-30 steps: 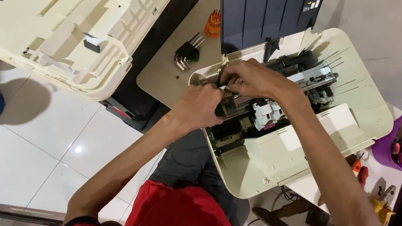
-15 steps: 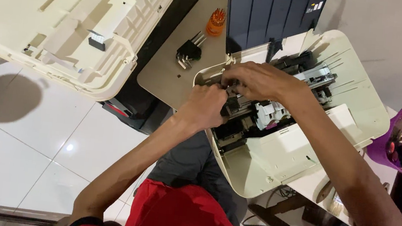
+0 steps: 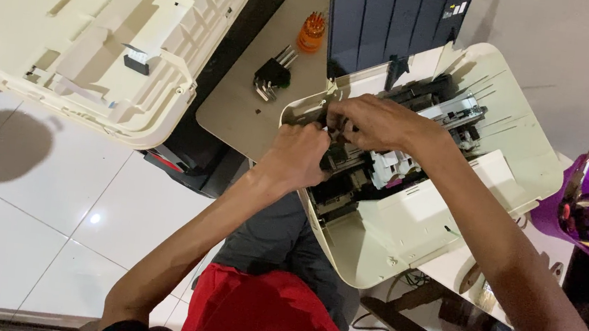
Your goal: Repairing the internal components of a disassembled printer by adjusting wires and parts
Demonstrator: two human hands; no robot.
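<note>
An opened cream printer body (image 3: 405, 221) rests across my lap with its black and white inner mechanism (image 3: 389, 168) exposed. Its dark paper tray (image 3: 393, 23) stands upright at the far side. My left hand (image 3: 299, 155) is closed around the near left edge of the mechanism. My right hand (image 3: 369, 118) reaches over from the right and pinches a part at the printer's upper left corner. The fingertips of both hands meet there and hide the part they hold.
The printer's detached cream top cover (image 3: 96, 35) lies upside down at the left. A tan board (image 3: 250, 106) holds a hex key set (image 3: 271, 75) and an orange screwdriver bit holder (image 3: 312, 32). A purple container (image 3: 586, 203) with scissors stands at the right. Cables lie under the table.
Both hands stay at the printer's upper left corner and shift only slightly. The view has drifted, so everything sits a little further right in the frame.
</note>
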